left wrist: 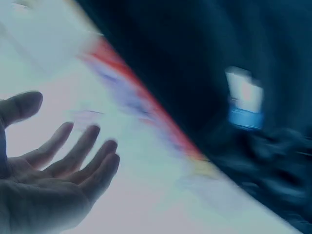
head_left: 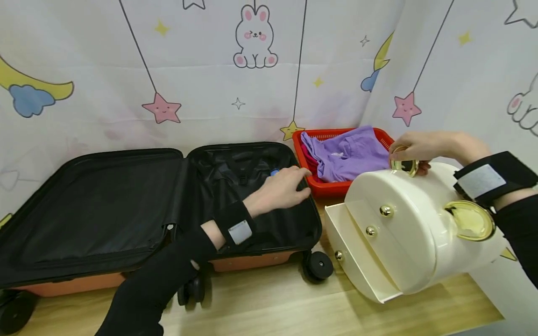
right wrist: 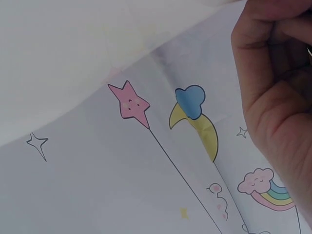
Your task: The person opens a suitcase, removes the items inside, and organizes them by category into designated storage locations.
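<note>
An open suitcase [head_left: 126, 205] with black lining and an orange shell lies flat. My left hand [head_left: 290, 186] hovers over its right half, fingers relaxed and holding nothing, just beside a small white and blue bottle [head_left: 274, 172]. The blurred left wrist view shows that open palm [left wrist: 63, 165] with the bottle [left wrist: 245, 100] lying on the lining. My right hand [head_left: 414, 148] grips the gold handle [head_left: 404, 164] on a cream drawer box [head_left: 420, 224]. The box is tilted, and its lowest drawer [head_left: 357, 254] has slid partly out. In the right wrist view the curled right hand [right wrist: 278, 97] fills the right side.
A red basket [head_left: 332, 189] holding purple clothing [head_left: 349, 154] stands behind the box, against a cartoon-printed backdrop [head_left: 210, 70]. The suitcase wheels [head_left: 318, 265] sit on a wooden surface [head_left: 273, 303], which ends at the right near the box.
</note>
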